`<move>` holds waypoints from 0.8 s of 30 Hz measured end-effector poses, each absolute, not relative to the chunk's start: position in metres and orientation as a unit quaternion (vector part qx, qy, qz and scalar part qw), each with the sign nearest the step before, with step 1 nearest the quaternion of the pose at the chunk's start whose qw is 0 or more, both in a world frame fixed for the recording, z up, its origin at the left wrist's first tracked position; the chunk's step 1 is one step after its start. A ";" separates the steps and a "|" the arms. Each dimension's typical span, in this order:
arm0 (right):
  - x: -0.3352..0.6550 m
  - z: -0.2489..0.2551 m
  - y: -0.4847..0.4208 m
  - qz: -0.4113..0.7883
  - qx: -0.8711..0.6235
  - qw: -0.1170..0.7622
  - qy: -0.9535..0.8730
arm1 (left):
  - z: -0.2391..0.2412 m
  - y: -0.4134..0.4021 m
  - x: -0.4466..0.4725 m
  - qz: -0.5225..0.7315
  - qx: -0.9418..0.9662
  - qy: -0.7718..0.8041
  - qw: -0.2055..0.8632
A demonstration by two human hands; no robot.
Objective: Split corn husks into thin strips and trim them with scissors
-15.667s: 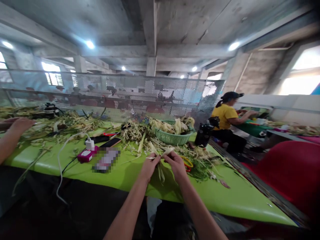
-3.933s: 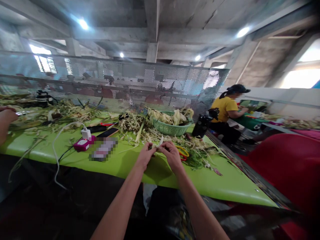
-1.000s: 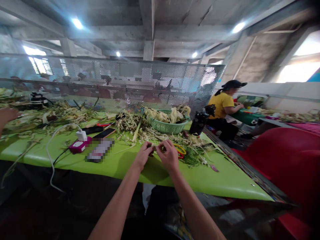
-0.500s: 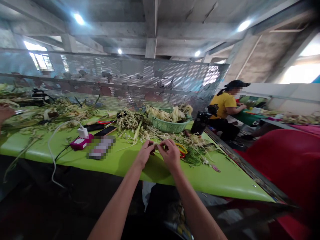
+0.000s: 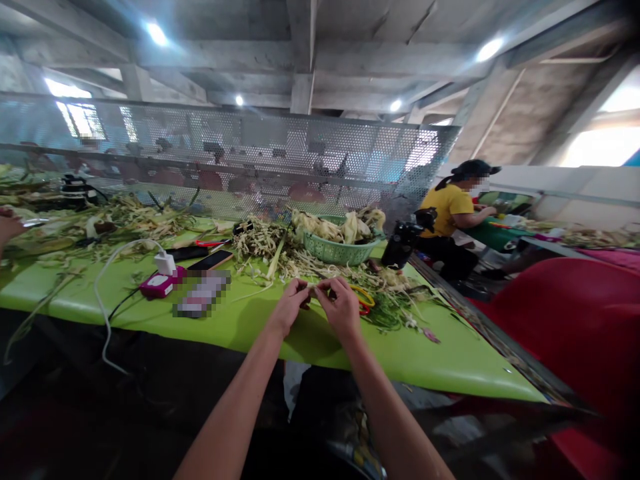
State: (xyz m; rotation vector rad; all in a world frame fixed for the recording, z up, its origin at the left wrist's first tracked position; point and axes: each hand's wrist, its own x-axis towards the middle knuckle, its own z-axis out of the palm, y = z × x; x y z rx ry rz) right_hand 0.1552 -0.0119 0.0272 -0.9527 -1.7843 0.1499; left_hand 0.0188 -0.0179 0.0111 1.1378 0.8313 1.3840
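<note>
My left hand (image 5: 291, 303) and my right hand (image 5: 340, 303) meet fingertip to fingertip over the front of the green table cover (image 5: 240, 327). Both are closed in a pinch around something small and pale, too small to name. Just beyond my right hand lie scissors with yellow and red handles (image 5: 365, 297), partly hidden by it. Green stems (image 5: 387, 315) and pale plant scraps spread to the right of them. Behind my hands stands a green plastic basket (image 5: 340, 253) holding pale, dried husk-like leaves (image 5: 353, 229).
Left of my hands are a phone (image 5: 213, 261), a blurred-out flat object (image 5: 204, 295) and a magenta power socket (image 5: 159, 285) with a white plug and cable. A black device (image 5: 400, 245) stands right of the basket. A person in yellow (image 5: 447, 210) sits beyond; another hand (image 5: 9, 225) shows far left.
My two hands stay pinched together in nearly the same spot. At the far left, the other person's hand has shifted slightly.
</note>
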 end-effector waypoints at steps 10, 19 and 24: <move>0.157 0.021 -0.002 0.137 -0.386 0.552 -0.727 | 0.012 -0.019 0.017 0.587 0.468 0.340 0.566; 0.156 0.024 -0.007 0.125 -0.398 0.550 -0.723 | 0.005 -0.014 0.017 0.589 0.504 0.333 0.537; 0.157 0.023 -0.006 0.153 -0.394 0.554 -0.717 | 0.004 -0.014 0.018 0.605 0.473 0.346 0.540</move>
